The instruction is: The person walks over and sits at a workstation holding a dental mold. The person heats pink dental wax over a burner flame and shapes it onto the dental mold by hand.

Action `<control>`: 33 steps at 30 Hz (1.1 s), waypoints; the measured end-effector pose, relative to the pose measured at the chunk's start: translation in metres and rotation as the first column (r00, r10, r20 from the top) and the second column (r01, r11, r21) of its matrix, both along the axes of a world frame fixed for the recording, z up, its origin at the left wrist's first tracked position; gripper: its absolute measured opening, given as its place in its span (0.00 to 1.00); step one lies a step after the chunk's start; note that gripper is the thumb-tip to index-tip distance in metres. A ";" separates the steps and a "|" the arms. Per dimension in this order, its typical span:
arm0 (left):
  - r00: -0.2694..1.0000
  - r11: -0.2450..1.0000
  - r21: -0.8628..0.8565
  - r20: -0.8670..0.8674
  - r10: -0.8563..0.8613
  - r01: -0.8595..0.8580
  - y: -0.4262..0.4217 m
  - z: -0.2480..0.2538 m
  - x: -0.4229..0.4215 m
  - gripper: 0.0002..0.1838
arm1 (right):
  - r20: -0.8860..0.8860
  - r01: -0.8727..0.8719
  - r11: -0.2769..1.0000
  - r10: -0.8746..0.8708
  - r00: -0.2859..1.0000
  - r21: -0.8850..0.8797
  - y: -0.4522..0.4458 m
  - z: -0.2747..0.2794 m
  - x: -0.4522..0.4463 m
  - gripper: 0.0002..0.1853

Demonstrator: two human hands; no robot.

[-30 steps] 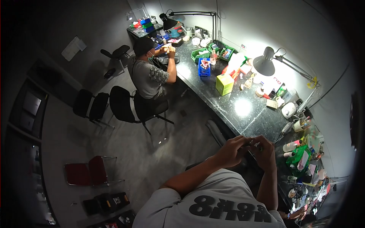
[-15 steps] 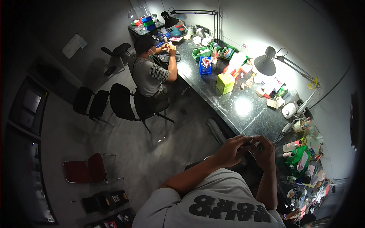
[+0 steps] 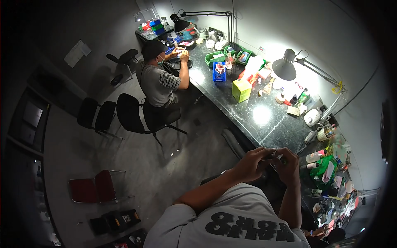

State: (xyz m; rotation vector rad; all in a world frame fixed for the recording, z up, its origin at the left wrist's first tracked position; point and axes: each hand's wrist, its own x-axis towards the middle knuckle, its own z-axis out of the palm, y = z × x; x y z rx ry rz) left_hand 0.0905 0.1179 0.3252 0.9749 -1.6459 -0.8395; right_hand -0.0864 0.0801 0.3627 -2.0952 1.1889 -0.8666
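Observation:
My left hand (image 3: 253, 162) and my right hand (image 3: 288, 163) meet in front of my chest, at the near edge of the dark worktop (image 3: 285, 138). Both have bent fingers, and their fingertips come together in a pinch. Something small may sit between them, but the fingers and shadow hide what it is. Above my hands a bright patch of lamp light falls on the worktop.
A co-worker (image 3: 159, 78) sits further along the bench, hands raised over small work. Black desk lamps (image 3: 284, 68), a yellow-green box (image 3: 241, 90), a blue bin (image 3: 219, 72) and a green bag (image 3: 324, 171) stand there. Black chairs (image 3: 130, 113) and a red chair (image 3: 103, 184) are on the left.
The surroundings have shifted slightly left in the view as my head turned. My hands stay together in nearly the same pose. The co-worker's hands have moved a little.

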 end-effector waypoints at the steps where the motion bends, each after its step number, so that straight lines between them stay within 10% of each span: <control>1: 1.000 1.000 0.006 0.003 -0.006 0.006 0.000 0.001 0.000 0.18 | 0.000 0.003 1.000 -0.003 1.000 0.000 0.000 0.000 0.000 0.10; 33: 0.997 0.999 -0.017 -0.071 0.042 -0.043 0.001 0.000 0.010 0.17 | -0.024 -0.002 0.999 0.003 1.000 0.032 -0.005 0.003 0.012 0.08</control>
